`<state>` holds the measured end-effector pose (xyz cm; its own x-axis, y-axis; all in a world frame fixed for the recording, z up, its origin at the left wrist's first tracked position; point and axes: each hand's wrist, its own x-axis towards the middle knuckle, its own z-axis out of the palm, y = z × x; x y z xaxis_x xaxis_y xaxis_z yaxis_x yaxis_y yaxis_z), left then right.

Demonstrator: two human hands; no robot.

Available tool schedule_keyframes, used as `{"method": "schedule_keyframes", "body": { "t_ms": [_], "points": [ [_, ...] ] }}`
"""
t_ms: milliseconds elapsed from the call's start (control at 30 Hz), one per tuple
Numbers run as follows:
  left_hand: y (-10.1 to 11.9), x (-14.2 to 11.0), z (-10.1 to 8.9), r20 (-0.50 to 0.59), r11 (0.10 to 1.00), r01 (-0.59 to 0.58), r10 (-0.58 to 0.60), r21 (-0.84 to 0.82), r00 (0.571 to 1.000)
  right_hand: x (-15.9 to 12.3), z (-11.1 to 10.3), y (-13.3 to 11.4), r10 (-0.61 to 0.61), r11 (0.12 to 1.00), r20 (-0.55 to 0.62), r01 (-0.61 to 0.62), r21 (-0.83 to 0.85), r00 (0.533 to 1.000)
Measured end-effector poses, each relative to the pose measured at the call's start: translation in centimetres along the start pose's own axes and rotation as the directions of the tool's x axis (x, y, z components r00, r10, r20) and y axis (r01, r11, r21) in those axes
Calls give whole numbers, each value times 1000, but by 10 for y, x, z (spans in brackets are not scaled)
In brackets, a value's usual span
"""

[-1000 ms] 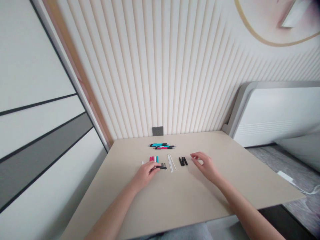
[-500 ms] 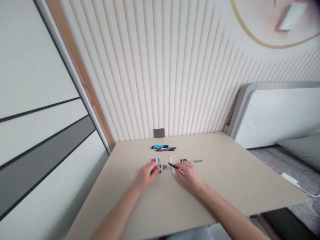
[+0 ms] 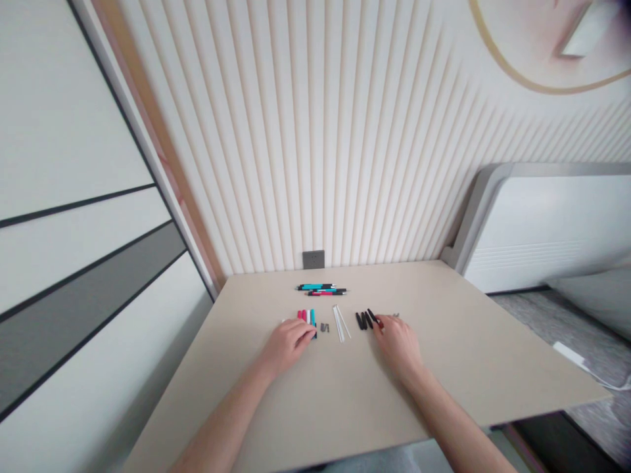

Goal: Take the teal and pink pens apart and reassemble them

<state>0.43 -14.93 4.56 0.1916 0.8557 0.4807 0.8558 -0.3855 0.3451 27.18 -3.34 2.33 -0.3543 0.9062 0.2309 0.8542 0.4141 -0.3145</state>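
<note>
On the beige tabletop (image 3: 458,355), black pen barrels (image 3: 363,320) lie at the right hand's (image 3: 397,343) 10 o'clock, long axes running 11-to-5, fingertips on the nearest; grip unconfirmed. Left hand (image 3: 288,346) covers coloured pen barrels (image 3: 305,318) at 1 o'clock, fingers narrowed; hold indeterminate.

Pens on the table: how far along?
Done: a few assembled pens lie together near the wall. In hand: the left hand is at the coloured barrels, and the right hand touches the black pen parts. Left: those parts, the grey small parts and the white rods lie separate, apparently unassembled.
</note>
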Motion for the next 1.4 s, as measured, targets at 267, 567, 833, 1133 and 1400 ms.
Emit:
{"method": "schedule_keyframes", "body": {
  "t_ms": [267,567,833,1133,1400],
  "points": [
    [1,1,-2,-2,1000,-8,8,11,1000,-3,-2,-5,9,1000,43,-9,-4,999],
    [-4,-2,2,30,1000,4,-4,19,1000,-2,-1,-3,-64,993,19,62,105,998],
    [-11,-1,-12,-61,991,55,-48,121,997,-3,0,-4,-74,993,-5,74,95,997],
    [-36,-10,-28,-307,944,314,-271,98,912,1,-8,-11,-99,995,-28,99,10,995],
    [-42,-12,-21,-276,931,362,-337,46,900,82,-3,-36,-242,961,152,259,-101,958]
  ]
}}
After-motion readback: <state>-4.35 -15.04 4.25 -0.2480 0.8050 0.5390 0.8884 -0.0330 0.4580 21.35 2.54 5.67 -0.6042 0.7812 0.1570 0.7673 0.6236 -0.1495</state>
